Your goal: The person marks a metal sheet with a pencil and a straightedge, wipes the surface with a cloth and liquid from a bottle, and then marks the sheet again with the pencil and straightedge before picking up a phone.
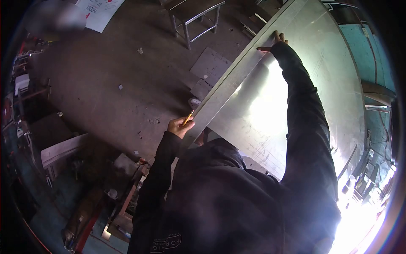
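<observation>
A large shiny steel sheet [321,80] with a folded long edge runs diagonally from the middle to the top right. My left hand [179,126] holds a yellow pencil [188,118] right at the near end of that folded edge. My right hand [275,42] is stretched far out in a dark sleeve. It lies flat on the same edge near the far end, fingers spread, holding nothing. My dark hoodie fills the lower middle and hides the sheet's near corner.
A metal-framed stool [195,17] stands on the dark concrete floor at the top. Flat grey plates [209,65] lie on the floor beside the sheet. A white printed sheet [100,11] is at top left. Machines and clutter line the left side. Strong glare washes out the lower right.
</observation>
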The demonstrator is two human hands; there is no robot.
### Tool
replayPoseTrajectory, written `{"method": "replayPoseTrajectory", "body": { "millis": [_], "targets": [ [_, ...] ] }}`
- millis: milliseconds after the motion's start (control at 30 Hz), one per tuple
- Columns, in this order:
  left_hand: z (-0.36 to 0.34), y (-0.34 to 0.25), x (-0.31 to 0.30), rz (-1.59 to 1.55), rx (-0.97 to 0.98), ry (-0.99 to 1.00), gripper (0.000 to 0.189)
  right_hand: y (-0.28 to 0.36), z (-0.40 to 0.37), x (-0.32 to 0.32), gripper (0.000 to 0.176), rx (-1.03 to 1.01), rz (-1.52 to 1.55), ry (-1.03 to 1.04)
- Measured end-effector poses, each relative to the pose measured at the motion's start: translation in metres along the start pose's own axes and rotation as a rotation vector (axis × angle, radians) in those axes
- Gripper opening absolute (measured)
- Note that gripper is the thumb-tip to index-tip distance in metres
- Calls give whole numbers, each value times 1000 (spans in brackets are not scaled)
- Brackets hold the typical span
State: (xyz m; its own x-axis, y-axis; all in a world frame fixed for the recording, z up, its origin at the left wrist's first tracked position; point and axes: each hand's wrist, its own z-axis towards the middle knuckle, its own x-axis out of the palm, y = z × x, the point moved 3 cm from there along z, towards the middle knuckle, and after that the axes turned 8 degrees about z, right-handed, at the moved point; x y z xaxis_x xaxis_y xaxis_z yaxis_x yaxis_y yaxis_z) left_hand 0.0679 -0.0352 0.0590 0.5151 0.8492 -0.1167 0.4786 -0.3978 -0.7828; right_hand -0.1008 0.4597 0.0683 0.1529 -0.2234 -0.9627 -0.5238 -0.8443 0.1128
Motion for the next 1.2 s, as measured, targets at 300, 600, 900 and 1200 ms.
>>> {"method": "replayPoseTrajectory", "body": {
  "millis": [300,600,900,1200],
  "targets": [
    [1,6,-3,48,-1,21,31,3,-4,-3,132,24,-8,13],
    [-2,-7,-5,163,120,23,31,3,-14,-1,134,13,128,98],
    [9,32,-5,-72,6,22,30,24,-52,-40,127,27,283,84],
    [11,31,-6,37,77,22,33,25,-45,-37,130,67,254,130]
  ]
}}
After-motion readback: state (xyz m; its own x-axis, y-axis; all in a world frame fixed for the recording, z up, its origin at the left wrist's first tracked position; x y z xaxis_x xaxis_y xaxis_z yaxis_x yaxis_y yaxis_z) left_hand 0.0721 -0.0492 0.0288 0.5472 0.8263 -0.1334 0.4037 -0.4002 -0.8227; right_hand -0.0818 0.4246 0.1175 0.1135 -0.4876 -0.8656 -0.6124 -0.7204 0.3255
